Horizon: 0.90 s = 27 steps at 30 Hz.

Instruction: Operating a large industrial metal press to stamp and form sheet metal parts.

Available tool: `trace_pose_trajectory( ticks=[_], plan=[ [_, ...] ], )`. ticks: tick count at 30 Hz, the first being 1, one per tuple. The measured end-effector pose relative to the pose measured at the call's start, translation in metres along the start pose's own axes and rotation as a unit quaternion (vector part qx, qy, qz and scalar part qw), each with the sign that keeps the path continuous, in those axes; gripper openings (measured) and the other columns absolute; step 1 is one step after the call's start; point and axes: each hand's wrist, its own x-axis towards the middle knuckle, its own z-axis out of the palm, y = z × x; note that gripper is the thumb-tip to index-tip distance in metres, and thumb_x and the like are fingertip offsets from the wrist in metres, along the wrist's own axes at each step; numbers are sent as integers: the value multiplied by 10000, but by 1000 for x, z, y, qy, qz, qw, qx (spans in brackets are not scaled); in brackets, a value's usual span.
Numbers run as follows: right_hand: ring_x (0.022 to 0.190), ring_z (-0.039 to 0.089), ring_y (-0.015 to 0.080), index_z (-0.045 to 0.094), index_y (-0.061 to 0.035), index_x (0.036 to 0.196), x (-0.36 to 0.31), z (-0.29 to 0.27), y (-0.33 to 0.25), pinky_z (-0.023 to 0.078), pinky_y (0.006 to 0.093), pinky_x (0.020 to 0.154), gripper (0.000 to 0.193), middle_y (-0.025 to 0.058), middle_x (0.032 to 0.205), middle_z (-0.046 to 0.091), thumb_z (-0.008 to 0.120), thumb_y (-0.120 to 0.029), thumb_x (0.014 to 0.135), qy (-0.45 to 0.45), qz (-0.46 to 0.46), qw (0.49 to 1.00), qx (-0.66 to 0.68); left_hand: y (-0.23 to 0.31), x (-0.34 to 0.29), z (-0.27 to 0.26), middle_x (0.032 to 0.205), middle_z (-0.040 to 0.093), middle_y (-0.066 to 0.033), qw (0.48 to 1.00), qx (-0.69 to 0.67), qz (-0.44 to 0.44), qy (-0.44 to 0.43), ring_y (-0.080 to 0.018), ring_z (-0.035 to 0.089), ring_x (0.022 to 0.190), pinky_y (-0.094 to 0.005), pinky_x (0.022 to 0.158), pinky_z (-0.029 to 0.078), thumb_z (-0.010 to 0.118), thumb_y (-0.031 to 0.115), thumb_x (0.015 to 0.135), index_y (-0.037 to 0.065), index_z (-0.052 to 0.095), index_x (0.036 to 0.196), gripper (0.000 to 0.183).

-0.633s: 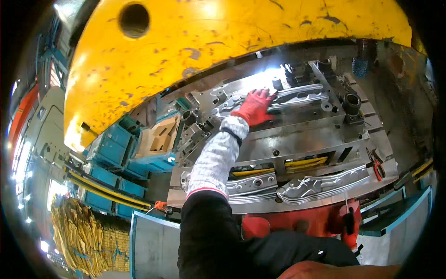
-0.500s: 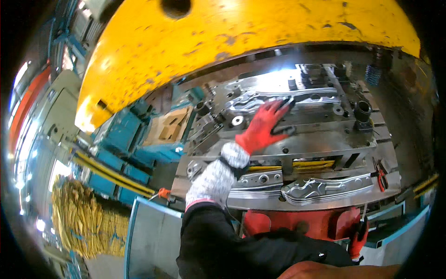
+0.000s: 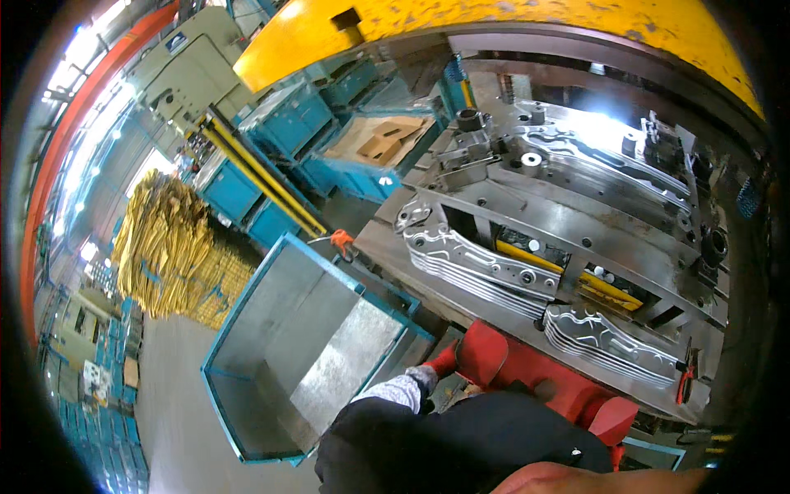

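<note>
My left hand, in a red glove with a grey knit sleeve, is at the left end of a red metal housing; its fingers are hidden behind the housing's rounded guard. Only a sliver of red that looks like my right glove shows at the housing's right end, its fingers out of sight. Beyond the housing lie a left stack of pressed metal parts and a right stack of similar parts. A long shaped metal part rests on the steel die behind them.
A yellow press ram hangs over the die. Red-handled pliers lie at the table's right end. To the left stands a blue-edged metal bin with a bright sheet in it. Farther off are a yellow bundle and blue crates.
My left hand has drawn back from over the die down to the red housing. The view has swung left, bringing more of the bin into sight. My right hand is now mostly hidden.
</note>
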Motion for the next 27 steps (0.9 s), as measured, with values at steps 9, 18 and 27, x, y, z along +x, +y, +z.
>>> trace_pose_trajectory(
  ticks=[9,18,27],
  plan=[
    [877,568,213,537,-16,1101,42,25,-16,459,344,732,347,107,1001,584,596,-195,810,-61,-31,993,-101,13,-8,7,1148,551,-82,1000,-3,-18,6,-153,523,1007,-295,841,422,575,261,853,61,501,1210,416],
    [817,582,195,567,-18,1053,49,6,22,473,329,677,320,98,925,605,618,-196,792,-47,-110,965,-232,22,-7,6,1079,575,-70,1000,10,-26,6,-133,540,942,-292,793,437,577,255,857,63,514,1190,389],
    [757,595,177,597,-20,1004,11,12,16,487,313,621,294,89,849,626,641,-197,774,-4,-55,991,-122,9,-26,-8,1009,599,-59,997,-19,-44,57,-112,557,876,-288,745,453,580,249,862,64,528,1170,363]
  ],
)
